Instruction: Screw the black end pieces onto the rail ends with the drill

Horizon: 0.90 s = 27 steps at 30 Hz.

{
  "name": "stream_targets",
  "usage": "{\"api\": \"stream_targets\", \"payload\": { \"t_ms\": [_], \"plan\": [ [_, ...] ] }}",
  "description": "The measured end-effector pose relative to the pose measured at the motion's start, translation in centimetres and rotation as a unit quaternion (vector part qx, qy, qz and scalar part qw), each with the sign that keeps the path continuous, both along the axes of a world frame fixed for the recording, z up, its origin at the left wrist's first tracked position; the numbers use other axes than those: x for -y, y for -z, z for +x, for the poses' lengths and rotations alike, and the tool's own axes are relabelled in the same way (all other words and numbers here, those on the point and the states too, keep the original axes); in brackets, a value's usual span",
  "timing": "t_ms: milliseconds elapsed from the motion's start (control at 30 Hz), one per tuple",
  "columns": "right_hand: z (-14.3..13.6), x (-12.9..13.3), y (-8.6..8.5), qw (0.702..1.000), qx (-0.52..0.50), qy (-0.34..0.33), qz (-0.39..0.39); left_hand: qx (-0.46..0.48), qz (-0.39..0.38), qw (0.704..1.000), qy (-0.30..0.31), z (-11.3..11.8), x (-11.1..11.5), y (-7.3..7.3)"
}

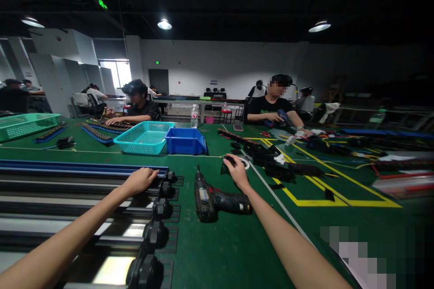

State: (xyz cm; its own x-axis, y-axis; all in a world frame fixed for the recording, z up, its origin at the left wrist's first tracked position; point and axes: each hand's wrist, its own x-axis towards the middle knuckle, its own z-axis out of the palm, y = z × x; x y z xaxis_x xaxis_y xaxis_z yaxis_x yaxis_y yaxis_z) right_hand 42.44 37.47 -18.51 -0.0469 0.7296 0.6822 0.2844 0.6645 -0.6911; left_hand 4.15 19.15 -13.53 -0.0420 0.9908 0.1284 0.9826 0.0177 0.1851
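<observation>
My left hand point(141, 179) rests on the right end of the metal rails point(84, 176), near their black end knobs point(162, 207). Its fingers are bent together, and what lies under them is hidden. Beyond the drill, my right hand point(236, 170) has its fingers curled over a small black slotted piece point(225, 165); a white ring point(245, 163) lies right beside it. Between my two arms a cordless drill point(206, 198) lies on its side on the green table point(193, 253), touched by neither hand's fingers.
A turquoise basket point(144, 137) and a blue bin point(186, 141) stand beyond the rails, with a bottle point(194, 116) behind. Black parts and cables point(271, 158) spread to the right. Two people sit across the table; one holds a drill point(285, 118).
</observation>
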Motion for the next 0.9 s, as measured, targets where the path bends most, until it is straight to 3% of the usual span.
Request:
{"api": "stream_targets", "payload": {
  "t_ms": [900],
  "plan": [
    [0.13, -0.73, 0.53, 0.997, -0.009, -0.033, -0.068, 0.0, -0.009, 1.0, -0.008, 0.44, 0.27, -0.47]
  ]
}}
